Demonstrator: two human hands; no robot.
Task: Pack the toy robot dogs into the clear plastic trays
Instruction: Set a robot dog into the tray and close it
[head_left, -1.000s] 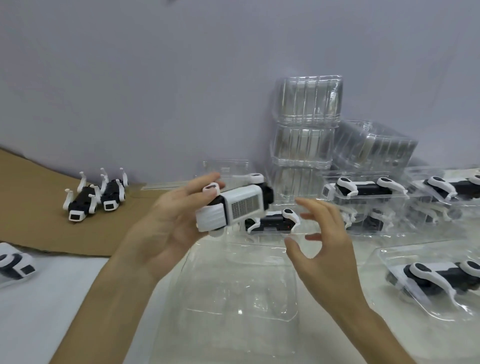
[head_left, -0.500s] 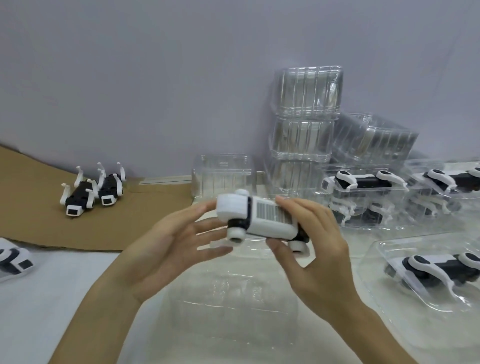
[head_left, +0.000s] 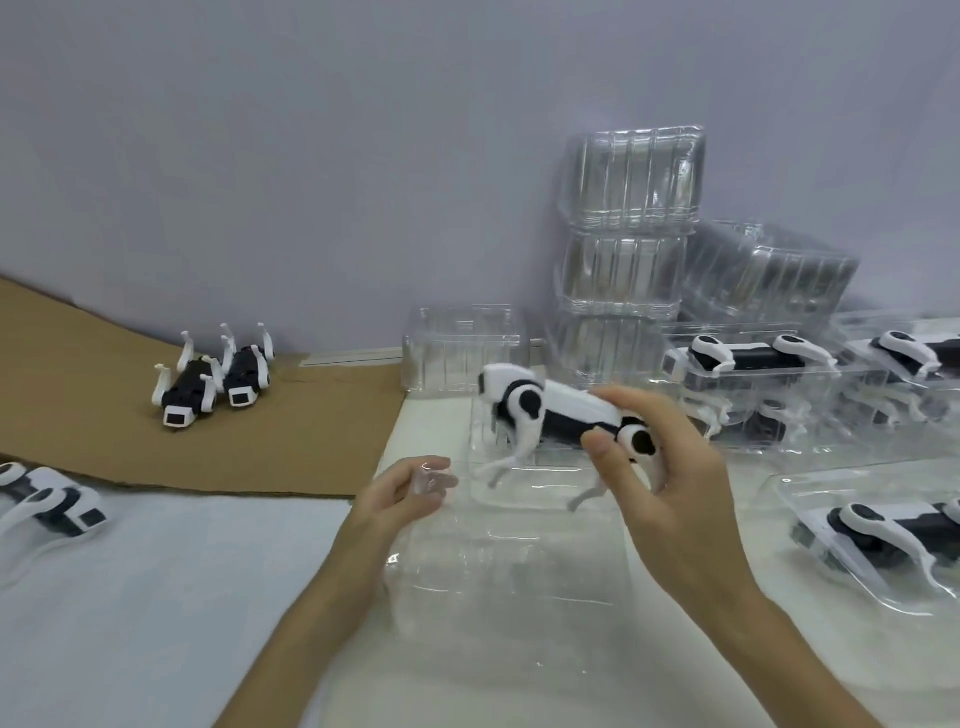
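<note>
Gripping the toy robot dog (head_left: 561, 410) by its rear in my right hand (head_left: 670, 483) above the clear tray (head_left: 498, 571) near the front edge of the desk (head_left: 156, 597), left hand (head_left: 400, 493) pinching the tray's rim, I fear the splayed legs may snag the wall.

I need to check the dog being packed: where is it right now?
Head view, centre: the right hand holds the toy dog by its rear, above the empty clear tray whose left corner the left hand pinches.
</note>
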